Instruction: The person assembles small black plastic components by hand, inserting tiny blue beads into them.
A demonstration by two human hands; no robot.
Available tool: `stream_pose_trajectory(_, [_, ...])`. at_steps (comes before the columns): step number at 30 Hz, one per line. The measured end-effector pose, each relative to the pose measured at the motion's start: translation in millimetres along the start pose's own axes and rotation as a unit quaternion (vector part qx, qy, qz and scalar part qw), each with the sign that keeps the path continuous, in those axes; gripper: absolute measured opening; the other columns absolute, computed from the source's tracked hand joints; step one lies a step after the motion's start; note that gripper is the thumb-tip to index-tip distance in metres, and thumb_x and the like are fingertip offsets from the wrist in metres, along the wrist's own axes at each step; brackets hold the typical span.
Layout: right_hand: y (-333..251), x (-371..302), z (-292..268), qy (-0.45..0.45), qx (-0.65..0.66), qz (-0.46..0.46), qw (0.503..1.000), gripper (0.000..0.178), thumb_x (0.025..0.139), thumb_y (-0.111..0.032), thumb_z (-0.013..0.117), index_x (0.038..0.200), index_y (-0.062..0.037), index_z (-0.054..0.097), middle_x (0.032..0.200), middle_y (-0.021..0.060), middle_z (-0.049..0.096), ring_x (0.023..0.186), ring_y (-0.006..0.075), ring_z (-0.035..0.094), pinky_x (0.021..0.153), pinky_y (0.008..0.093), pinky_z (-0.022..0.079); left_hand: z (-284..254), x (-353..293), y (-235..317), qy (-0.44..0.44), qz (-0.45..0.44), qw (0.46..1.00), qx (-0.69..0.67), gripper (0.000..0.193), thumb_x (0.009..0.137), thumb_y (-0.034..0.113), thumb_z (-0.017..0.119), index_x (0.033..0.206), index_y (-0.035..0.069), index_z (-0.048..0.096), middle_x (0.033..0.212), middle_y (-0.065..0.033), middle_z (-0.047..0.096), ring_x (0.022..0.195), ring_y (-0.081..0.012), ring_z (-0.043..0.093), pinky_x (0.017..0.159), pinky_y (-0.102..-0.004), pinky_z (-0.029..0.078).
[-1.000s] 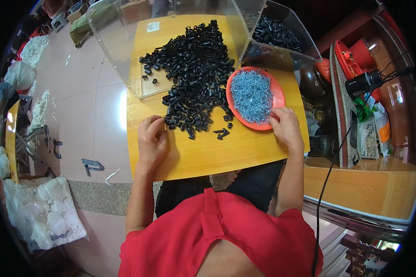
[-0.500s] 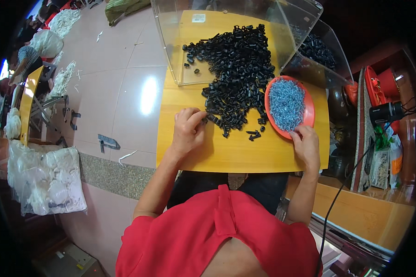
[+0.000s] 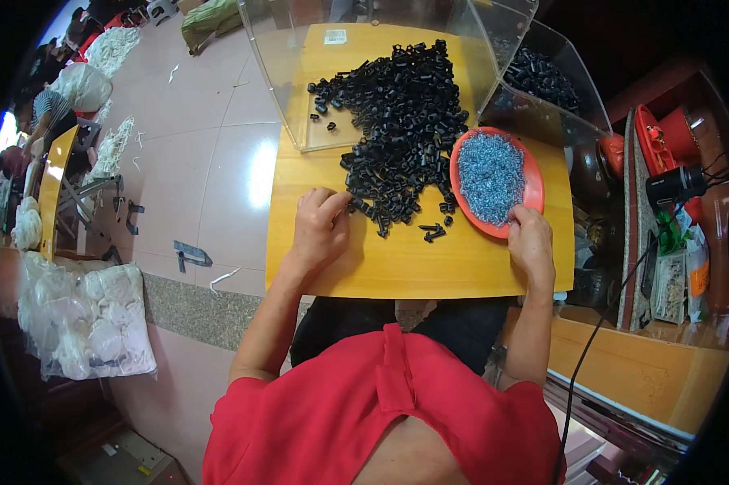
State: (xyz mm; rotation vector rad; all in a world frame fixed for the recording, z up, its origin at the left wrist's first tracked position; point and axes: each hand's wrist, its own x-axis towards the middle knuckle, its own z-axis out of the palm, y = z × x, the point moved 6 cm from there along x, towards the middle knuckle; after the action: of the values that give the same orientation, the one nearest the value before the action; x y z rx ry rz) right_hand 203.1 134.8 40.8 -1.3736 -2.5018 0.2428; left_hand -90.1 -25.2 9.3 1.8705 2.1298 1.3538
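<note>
A heap of small black plastic parts point(image 3: 409, 121) covers the middle of a yellow table point(image 3: 429, 271). My left hand point(image 3: 322, 228) rests at the heap's left edge, fingers curled, thumb and forefinger closed on a black plastic part. To the right of the heap lies a red oval plate point(image 3: 534, 192) filled with tiny shiny bluish-silver pieces point(image 3: 491, 174), too small to name surely. My right hand point(image 3: 532, 244) reaches over the plate's near right rim, fingertips pinched together at the silvery pieces. Whatever they hold is hidden. Several black parts point(image 3: 433, 233) lie loose in front of the heap.
A clear plastic bin point(image 3: 295, 105) lies on its side around the heap's far part. Another clear bin point(image 3: 578, 121) with black parts stands behind the plate. At the right are a black device point(image 3: 676, 187) and a cable point(image 3: 578, 368). Bagged white goods point(image 3: 89, 315) sit at left.
My view has shifted slightly, so the table appears further left. My right fingertips have moved from the plate's rim in to the silvery pieces. My left hand stays at the heap's edge.
</note>
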Motion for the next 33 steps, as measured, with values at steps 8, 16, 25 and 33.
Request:
stream_pose_trajectory(8, [19.6, -7.8, -4.2, 0.041, 0.109, 0.042, 0.992, 0.015, 0.080, -0.001, 0.055, 0.089, -0.0013, 0.066, 0.084, 0.0194, 0.061, 0.082, 0.0356, 0.059, 0.074, 0.0408, 0.047, 10.0, 17.1, 10.9, -0.037, -0.005, 0.999, 0.039, 0.022, 0.067, -0.002, 0.060, 0.087, 0.002, 0.066, 0.083, -0.0133, 0.057, 0.081, -0.0305, 0.055, 0.072, -0.0396, 0.043])
stream_pose_trajectory(16, [27.2, -7.8, 4.2, 0.032, 0.080, 0.031, 0.996, 0.013, 0.079, -0.002, 0.056, 0.089, 0.0009, 0.065, 0.086, 0.0198, 0.060, 0.086, 0.0360, 0.058, 0.077, 0.0416, 0.047, 23.1, 15.7, 17.5, -0.054, -0.003, 0.998, 0.039, 0.023, 0.063, -0.004, 0.062, 0.085, 0.002, 0.066, 0.085, -0.0141, 0.057, 0.085, -0.0319, 0.055, 0.074, -0.0402, 0.044])
stream_pose_trajectory(25, [13.2, 1.0, 0.9, -0.046, 0.027, 0.022, 0.998, 0.008, 0.077, -0.004, 0.059, 0.082, -0.0008, 0.064, 0.085, 0.0191, 0.059, 0.086, 0.0368, 0.056, 0.077, 0.0442, 0.045, 25.5, 16.9, 20.3, -0.017, 0.055, 0.998, 0.031, 0.021, 0.063, -0.008, 0.063, 0.082, 0.002, 0.061, 0.091, -0.0131, 0.055, 0.086, -0.0321, 0.052, 0.075, -0.0406, 0.043])
stream_pose_trajectory(33, [9.6, 18.4, 5.7, -0.127, -0.019, -0.025, 0.991, 0.005, 0.077, -0.004, 0.059, 0.077, 0.0010, 0.058, 0.082, 0.0205, 0.057, 0.085, 0.0390, 0.055, 0.075, 0.0462, 0.043, 11.3, 14.2, 15.0, 0.050, 0.003, 0.988, -0.145, 0.013, 0.076, -0.008, 0.059, 0.087, -0.001, 0.059, 0.097, -0.0136, 0.059, 0.083, -0.0250, 0.059, 0.067, -0.0317, 0.047])
